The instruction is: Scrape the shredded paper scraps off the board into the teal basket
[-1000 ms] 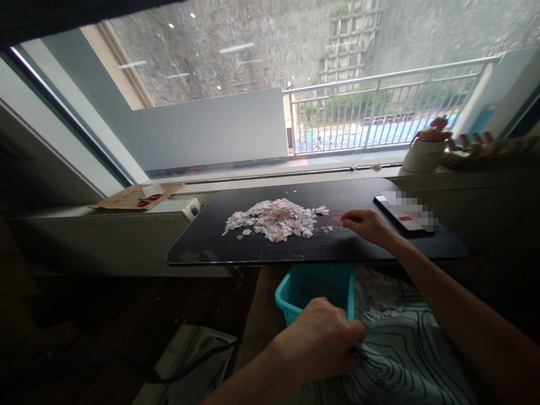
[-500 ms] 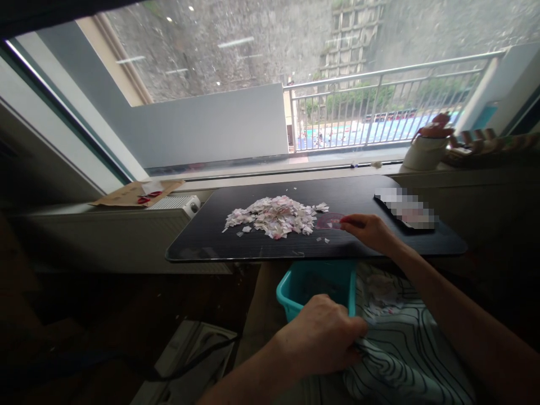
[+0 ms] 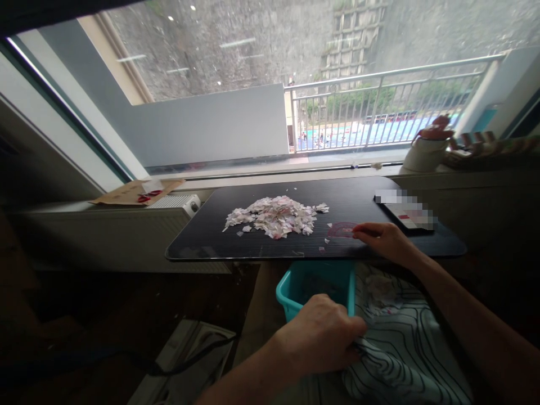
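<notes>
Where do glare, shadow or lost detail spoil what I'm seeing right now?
Head view: bright daylight washes through the window, with pale streaks, apparently reflections; head view: the floor and the inside of the teal bin sink into shadow; head view: mosaic blocks cover part of the phone; head view: the pink protractor looks faint, its markings unreadable.

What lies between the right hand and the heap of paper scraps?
The head view shows a pink, see-through piece, pinched by the right hand, and a few loose scraps on the table.
</notes>
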{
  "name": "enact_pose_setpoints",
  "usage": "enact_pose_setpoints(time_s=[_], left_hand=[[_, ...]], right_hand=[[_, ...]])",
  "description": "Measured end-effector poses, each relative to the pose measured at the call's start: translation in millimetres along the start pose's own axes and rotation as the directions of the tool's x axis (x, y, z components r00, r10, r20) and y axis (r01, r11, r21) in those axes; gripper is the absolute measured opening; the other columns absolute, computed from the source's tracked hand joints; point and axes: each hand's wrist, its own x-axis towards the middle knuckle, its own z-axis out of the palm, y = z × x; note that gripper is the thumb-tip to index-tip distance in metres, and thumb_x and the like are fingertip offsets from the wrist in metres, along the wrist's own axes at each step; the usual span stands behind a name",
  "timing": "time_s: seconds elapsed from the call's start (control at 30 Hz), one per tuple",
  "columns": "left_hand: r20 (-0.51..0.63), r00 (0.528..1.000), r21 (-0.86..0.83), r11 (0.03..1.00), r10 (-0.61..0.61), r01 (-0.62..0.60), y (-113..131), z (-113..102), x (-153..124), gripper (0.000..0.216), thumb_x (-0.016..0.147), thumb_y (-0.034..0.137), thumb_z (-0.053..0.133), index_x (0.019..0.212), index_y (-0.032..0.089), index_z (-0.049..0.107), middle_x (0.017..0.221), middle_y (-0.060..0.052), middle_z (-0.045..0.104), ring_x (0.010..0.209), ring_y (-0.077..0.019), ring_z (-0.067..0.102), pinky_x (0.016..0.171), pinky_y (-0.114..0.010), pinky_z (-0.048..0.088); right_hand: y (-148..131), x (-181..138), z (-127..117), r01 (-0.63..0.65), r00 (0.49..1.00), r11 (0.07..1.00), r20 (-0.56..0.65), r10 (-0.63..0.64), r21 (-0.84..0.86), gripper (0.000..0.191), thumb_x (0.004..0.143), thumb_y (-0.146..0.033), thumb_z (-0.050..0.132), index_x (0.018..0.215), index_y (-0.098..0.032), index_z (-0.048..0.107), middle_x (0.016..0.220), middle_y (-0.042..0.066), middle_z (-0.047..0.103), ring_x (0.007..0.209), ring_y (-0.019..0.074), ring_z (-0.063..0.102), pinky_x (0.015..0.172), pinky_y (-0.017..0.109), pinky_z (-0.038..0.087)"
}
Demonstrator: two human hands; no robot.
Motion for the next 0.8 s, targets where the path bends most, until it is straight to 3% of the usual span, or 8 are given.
enact_pose_setpoints(time_s=[0.17,0.33,0.53,0.7,0.8], left_hand=[[0.002,1.000,0.012,1.000,0.002,-0.002,0,1,-1,0.019,0.078,0.037,0.065,0.078,0.021,0.056,0.067,0.001,0.063,0.063,-0.0207,0.062,0.055,-0.029,0.038],[0.006,1.000,0.004,1.000,-0.004,0.004,-1,1,-1,0.019,0.078,0.037,0.065,0.078,0.021,0.056,0.067,0.001,0.063,0.063,-0.0208,0.062,0.057,-0.029,0.039],[0.029,1.000,-0.002,1.000,-0.004,0.004,0,-2,0,0.019,0.079,0.038,0.064,0.080,0.020,0.057,0.068,0.000,0.064,0.064,-0.0210,0.063,0.057,-0.029,0.040],[0.026,1.000,0.004,1.000,-0.009,0.009,1,-1,0,0.018,0.079,0.037,0.064,0.080,0.021,0.057,0.068,0.000,0.064,0.064,-0.0210,0.063,0.057,-0.029,0.040],[0.009,1.000,0.001,1.000,-0.006,0.006,0,0,-1,0.019,0.079,0.038,0.064,0.079,0.021,0.056,0.067,0.001,0.063,0.064,-0.0208,0.063,0.057,-0.029,0.039]], right_hand=[[-8,-7,1,0.025,0.993,1.000,0.119,-0.026,0.008,0.027,0.077,-0.042,0.060,0.086,-0.019,0.073,0.084,0.003,0.073,0.079,0.0209,0.066,0.073,0.028,0.051],[-11,-6,7,0.026,0.997,0.999,0.066,-0.028,0.021,0.029,0.078,-0.041,0.060,0.088,-0.018,0.072,0.085,0.004,0.073,0.079,0.0209,0.066,0.074,0.028,0.052],[-17,-15,9,0.047,0.985,0.998,0.167,-0.052,0.034,0.028,0.078,-0.041,0.060,0.088,-0.018,0.072,0.085,0.004,0.074,0.079,0.0209,0.067,0.073,0.029,0.053],[-20,-12,12,0.043,0.992,0.998,0.115,-0.047,0.038,0.030,0.078,-0.042,0.060,0.089,-0.018,0.073,0.087,0.004,0.074,0.080,0.0212,0.067,0.073,0.029,0.053],[-21,-11,17,0.049,0.988,0.998,0.147,-0.052,0.028,0.030,0.078,-0.042,0.059,0.089,-0.018,0.073,0.086,0.004,0.074,0.078,0.0210,0.067,0.072,0.029,0.053]])
